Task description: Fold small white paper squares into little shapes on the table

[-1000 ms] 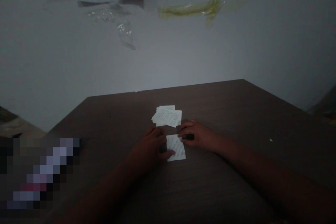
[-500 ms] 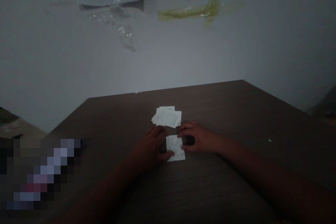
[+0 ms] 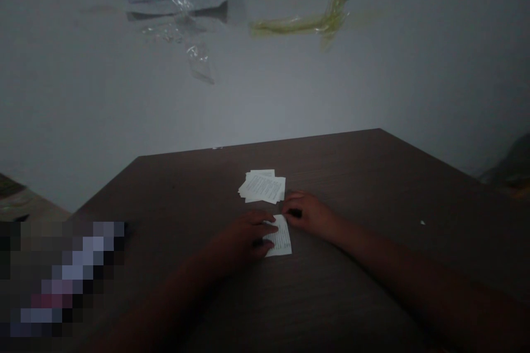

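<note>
Hands on small printed slip

Dark wooden table, with paper slip and paper stack.

Your one head camera looks forward and down across the bench toward the wall behind it, from close above the near edge.

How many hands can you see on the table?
2. The left hand lies over the left side of a small printed paper; the right hand touches that paper's far right corner, just below a little stack of papers.
</note>
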A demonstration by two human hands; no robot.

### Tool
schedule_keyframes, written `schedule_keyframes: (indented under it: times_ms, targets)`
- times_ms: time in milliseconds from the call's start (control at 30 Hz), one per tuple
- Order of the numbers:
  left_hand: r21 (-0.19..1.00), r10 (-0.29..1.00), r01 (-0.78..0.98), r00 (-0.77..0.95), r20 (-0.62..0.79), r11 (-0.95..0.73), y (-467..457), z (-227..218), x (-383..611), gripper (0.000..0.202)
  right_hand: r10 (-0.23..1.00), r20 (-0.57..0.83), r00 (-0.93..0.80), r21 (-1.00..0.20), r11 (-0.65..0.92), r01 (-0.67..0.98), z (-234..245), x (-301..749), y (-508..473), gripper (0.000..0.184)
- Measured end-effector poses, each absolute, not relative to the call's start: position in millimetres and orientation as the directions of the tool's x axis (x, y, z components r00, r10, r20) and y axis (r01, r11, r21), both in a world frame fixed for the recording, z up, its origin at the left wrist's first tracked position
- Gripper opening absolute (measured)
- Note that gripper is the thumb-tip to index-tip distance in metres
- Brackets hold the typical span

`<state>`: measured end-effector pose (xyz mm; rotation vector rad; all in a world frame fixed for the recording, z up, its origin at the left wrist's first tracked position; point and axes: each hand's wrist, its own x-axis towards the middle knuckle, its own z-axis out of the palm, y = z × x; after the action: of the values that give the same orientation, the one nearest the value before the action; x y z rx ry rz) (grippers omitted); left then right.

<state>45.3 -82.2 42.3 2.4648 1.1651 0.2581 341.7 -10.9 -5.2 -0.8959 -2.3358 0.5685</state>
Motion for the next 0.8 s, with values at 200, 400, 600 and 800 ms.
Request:
schedule_keyframes:
  times_ms: [200,400,600,800]
  targets:
    - [0.405,0.770,0.700,0.637,0.016,-0.588,-83,45,50,0.043,0.732,0.344,-0.587,-0.559,0.663,0.499,-4,340,-9,0.018]
    - [0.366,0.736,0.676,0.676,0.040,-0.640,-85,45,52,0.052,0.742,0.312,-0.593,-0.569,0.646,0.509,2,340,-13,0.018]
    - [0.379,0.715,0.653,0.699,0.031,-0.655,-79,38,48,0.054,0.743,0.213,-0.635,-0.591,0.615,0.521,20,344,-23,0.023]
    - [0.405,0.738,0.672,0.674,0.013,-0.621,-85,49,51,0.052,0.727,0.161,-0.668,-0.584,0.616,0.529,28,349,-33,0.042]
